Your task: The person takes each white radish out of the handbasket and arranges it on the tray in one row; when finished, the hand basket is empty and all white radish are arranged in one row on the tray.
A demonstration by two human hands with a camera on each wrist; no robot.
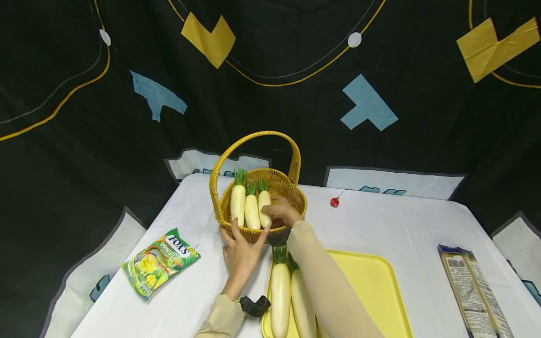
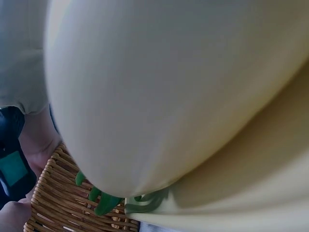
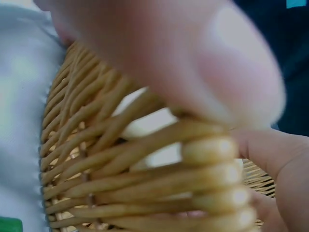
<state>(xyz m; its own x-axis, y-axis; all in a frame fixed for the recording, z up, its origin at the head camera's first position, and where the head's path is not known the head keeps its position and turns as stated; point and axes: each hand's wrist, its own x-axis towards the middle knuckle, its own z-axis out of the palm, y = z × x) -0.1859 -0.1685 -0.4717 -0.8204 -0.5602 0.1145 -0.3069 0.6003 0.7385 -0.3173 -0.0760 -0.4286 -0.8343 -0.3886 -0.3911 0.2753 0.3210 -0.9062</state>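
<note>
A yellow wicker basket with a tall handle stands at the back of the table. Three white radishes with green tops lie side by side in it. My left hand holds the basket's front rim, thumb and fingers spread apart. Reaching over the right side of the rim, my right hand grips the rightmost radish. Two larger white radishes lie on the yellow tray below the right forearm. One radish fills much of the left wrist view. A blurred fingertip crosses the basket weave in the right wrist view.
A green candy bag lies left of the basket. Right of it sits a red lollipop. A long flat packet lies near the right table edge. A black curtain hangs behind the white-covered table.
</note>
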